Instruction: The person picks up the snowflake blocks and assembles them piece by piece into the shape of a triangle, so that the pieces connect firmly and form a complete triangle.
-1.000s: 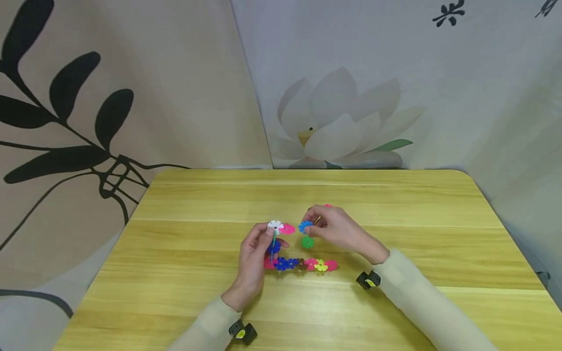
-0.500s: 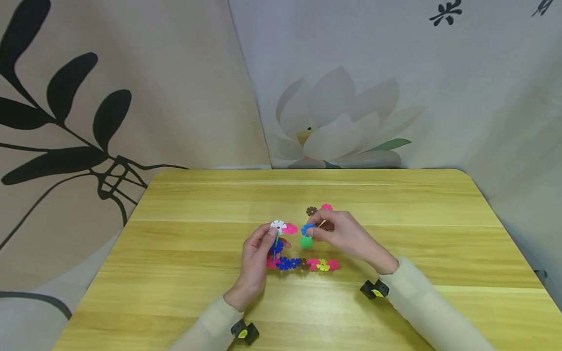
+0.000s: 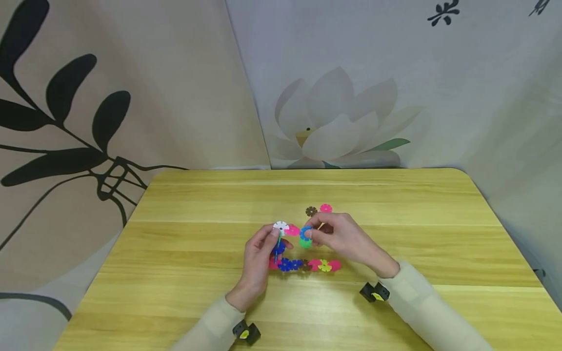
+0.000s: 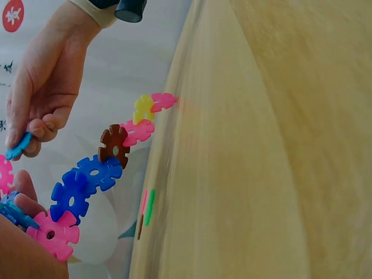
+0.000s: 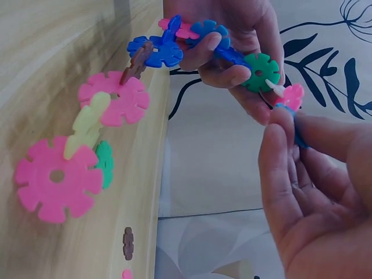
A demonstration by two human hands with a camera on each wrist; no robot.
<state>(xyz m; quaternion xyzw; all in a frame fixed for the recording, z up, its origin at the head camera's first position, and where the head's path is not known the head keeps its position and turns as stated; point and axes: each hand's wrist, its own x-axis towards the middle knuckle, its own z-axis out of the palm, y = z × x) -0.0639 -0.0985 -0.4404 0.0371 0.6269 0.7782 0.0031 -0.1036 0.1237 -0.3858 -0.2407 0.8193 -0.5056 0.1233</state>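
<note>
A pale yellow wooden table (image 3: 184,273) with rounded far corners stands against hanging cloth: a beige sheet with black leaves (image 3: 88,107) on the left, a grey one with a large pale flower (image 3: 338,126) behind and to the right. Near the table's middle the left hand (image 3: 256,261) has its fingers curled round the upright end of a chain of flower-shaped plastic discs (image 3: 305,264), which runs in pink, blue, brown and yellow along the wood; a white disc (image 3: 280,226) and a pink one (image 3: 293,230) top the raised end. The right hand (image 3: 340,239) pinches a light blue disc (image 3: 305,232) between thumb and forefinger, right beside the pink one; whether they touch cannot be told. A green disc (image 3: 306,242) lies on the table just under it. Farther back, well apart from the hands, a brown disc (image 3: 311,211) and a pink disc (image 3: 326,208) lie side by side. Both cream sleeves (image 3: 417,302) carry small black cameras at the wrist
</note>
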